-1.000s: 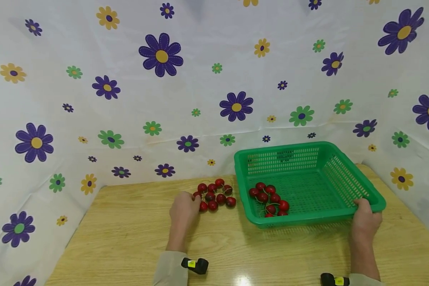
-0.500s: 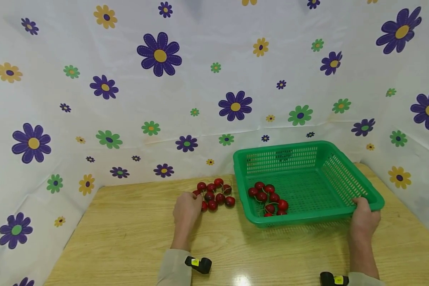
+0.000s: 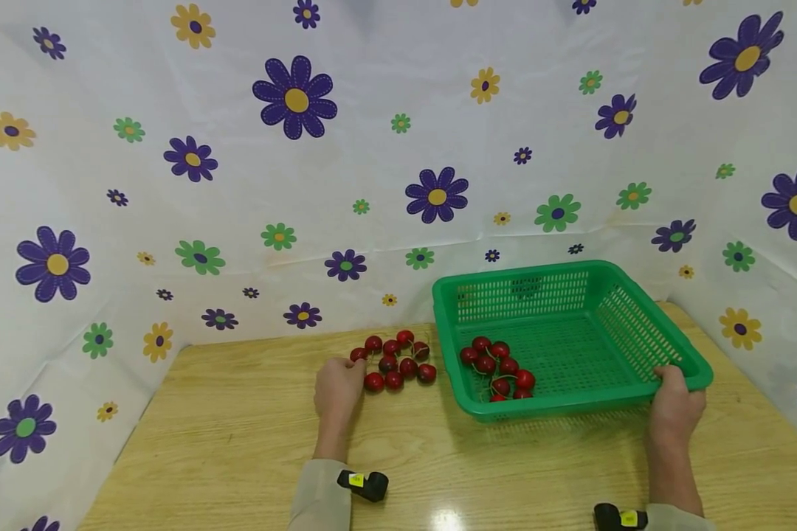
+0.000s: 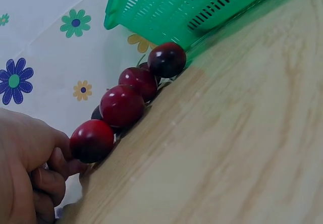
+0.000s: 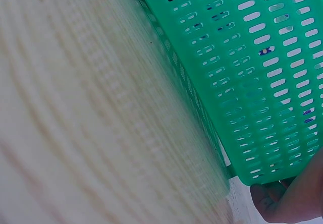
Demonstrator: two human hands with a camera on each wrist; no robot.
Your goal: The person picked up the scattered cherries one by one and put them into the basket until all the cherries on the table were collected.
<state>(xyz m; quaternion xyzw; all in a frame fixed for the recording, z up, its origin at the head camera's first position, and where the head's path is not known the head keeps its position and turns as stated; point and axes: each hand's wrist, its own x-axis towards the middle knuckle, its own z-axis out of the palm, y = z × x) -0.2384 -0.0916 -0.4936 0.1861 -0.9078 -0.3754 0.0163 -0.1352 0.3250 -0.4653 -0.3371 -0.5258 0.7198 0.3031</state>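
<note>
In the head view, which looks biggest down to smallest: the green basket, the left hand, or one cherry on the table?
1. The green basket, by far the largest.
2. The left hand.
3. A single cherry from the loose bunch on the table, the smallest.

I see a loose cluster of glossy red cherries at the green slotted basket's nine o'clock; more cherries inside it.

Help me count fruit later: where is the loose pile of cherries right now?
In the head view the loose cherries lie on the wooden table, just left of the green basket, with the left hand touching their left edge.
</note>
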